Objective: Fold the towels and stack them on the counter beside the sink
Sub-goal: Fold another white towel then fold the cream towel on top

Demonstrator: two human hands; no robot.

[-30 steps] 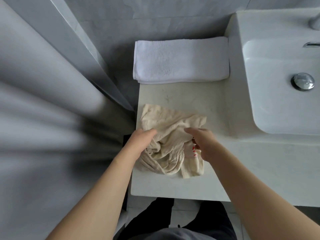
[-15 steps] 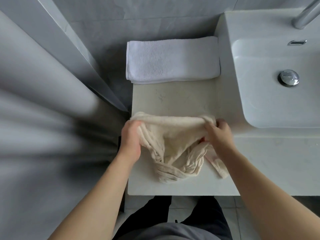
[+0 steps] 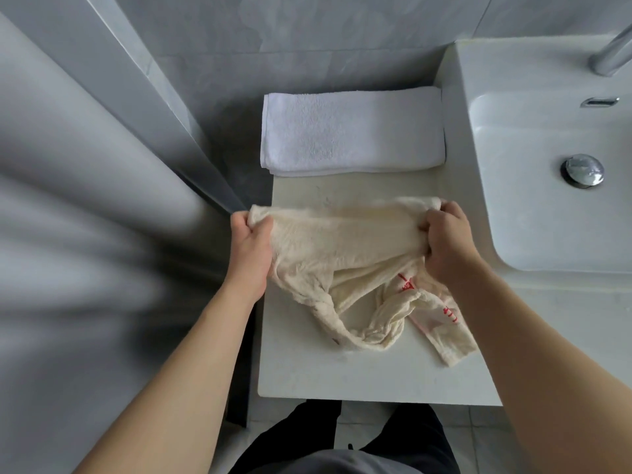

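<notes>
A crumpled cream towel [image 3: 342, 248] with red print lies on the pale counter [image 3: 307, 371] left of the sink. My left hand [image 3: 249, 244] grips its left top corner at the counter's left edge. My right hand [image 3: 444, 237] grips the right top corner, so the upper edge is stretched between both hands. The lower part hangs bunched and twisted on the counter. A folded white towel [image 3: 352, 131] lies flat at the back of the counter against the wall.
The white sink basin [image 3: 547, 217] with a chrome drain plug [image 3: 583, 170] is at the right, and a chrome tap [image 3: 612, 53] stands at its back. A grey wall and panel run along the left. My dark-trousered legs stand below the counter's front edge.
Both hands took hold of the cream towel's top corners and pulled them apart, from a bunched heap to a stretched upper edge. The view moved closer.
</notes>
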